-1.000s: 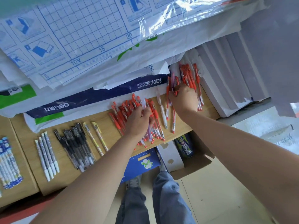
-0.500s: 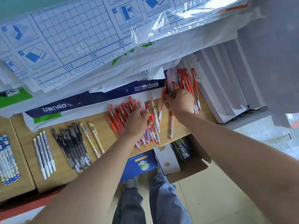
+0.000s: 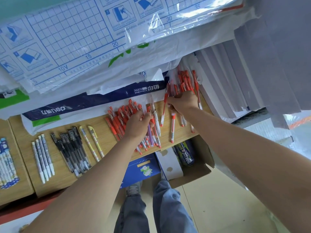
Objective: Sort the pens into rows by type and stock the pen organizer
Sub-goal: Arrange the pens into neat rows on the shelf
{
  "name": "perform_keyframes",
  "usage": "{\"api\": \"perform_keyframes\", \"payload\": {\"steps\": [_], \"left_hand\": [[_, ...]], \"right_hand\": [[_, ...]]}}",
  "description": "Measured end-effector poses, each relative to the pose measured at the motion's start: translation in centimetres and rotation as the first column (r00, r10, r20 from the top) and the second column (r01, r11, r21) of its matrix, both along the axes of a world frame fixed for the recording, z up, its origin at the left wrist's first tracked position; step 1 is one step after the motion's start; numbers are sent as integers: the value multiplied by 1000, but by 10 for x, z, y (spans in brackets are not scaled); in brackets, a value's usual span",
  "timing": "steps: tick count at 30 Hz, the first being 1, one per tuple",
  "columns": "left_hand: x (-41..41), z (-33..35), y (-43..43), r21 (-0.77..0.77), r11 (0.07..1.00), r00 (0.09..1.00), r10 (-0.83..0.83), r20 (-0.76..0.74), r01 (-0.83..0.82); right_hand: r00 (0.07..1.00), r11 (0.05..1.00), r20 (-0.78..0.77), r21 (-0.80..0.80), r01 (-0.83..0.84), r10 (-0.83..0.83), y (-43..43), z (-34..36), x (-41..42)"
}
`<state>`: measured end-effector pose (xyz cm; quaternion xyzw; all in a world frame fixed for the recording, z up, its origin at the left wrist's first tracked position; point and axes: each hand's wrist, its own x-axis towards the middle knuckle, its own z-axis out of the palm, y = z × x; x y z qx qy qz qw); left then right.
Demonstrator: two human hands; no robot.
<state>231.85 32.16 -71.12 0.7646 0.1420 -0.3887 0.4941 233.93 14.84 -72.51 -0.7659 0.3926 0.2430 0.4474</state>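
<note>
Both hands grip red pens [image 3: 117, 120] on the shelf [image 3: 101, 125]: left hand [image 3: 137, 124] curled, right hand [image 3: 184, 102] pinching.

We've got both arms bare from the frame edge right down to the wrists, no sleeves showing, no watch, no bands. The left hand [image 3: 137, 122] and the right hand [image 3: 184, 102] carry no gloves and no rings that we can make out. Below, we see our legs in loose, faded blue-grey jeans [image 3: 170, 207], creased at the knees. One grey lace-up sneaker [image 3: 133, 189] pokes out under the left leg; the other foot is mostly hidden.
</note>
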Motion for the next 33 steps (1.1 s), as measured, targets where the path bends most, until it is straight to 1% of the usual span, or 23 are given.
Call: {"api": "perform_keyframes", "payload": {"steps": [1,2,3,4,6,9,13,15,16,18,19,20,22,26,29,31,33], "left_hand": [[0,1,-1,-2,1000,1000,11,-1,-11],[1,2,-4,-4,1000,1000,24,-6,-24],[1,5,-7,-12,999,999,42,-20,-42],[1,8,-11,-25,997,997,69,-41,-70],[1,13,-21,-61,989,988,130,-88,-135],[0,18,-35,-91,984,983,144,-115,-155],[-5,13,-41,-55,993,994,100,-31,-102],[-8,9,-39,-28,997,997,77,-6,-77],[-8,9,-38,-16,997,998,69,3,-69],[-8,8,-35,-5,998,998,66,7,-66],[-9,8,-34,-13,997,997,71,2,-71],[-9,10,-34,-28,996,997,83,-10,-83],[-9,13,-35,-58,992,993,113,-38,-115],[-9,14,-35,-96,977,979,181,-97,-190],[-9,14,-31,-103,967,960,211,-186,-232],[-11,15,-30,-90,968,954,212,-212,-235],[-11,13,-30,-83,971,955,204,-213,-226]], "right_hand": [[997,991,-78,133,31,-21,-3,7,-2],[988,969,-153,245,27,11,-7,12,-5],[977,944,-201,329,-7,77,-10,16,-8],[965,919,-217,390,-52,147,-13,20,-12],[948,875,-205,467,-124,244,-17,25,-21],[928,818,-187,548,-175,323,-17,34,-33],[876,746,-175,612,-261,450,-16,39,-41],[879,751,-143,591,-293,455,-17,38,-44],[885,774,-108,540,-330,453,-18,37,-45],[880,815,-17,388,-431,474,-20,37,-47],[866,817,13,327,-475,499,-20,38,-48],[850,808,23,299,-508,526,-19,39,-48],[818,779,16,295,-553,575,-16,42,-48],[784,747,18,291,-598,620,-8,45,-47],[739,708,31,264,-656,673,-6,46,-50],[711,682,14,270,-679,703,-4,48,-51],[721,701,10,227,-676,693,-5,44,-51]]}}
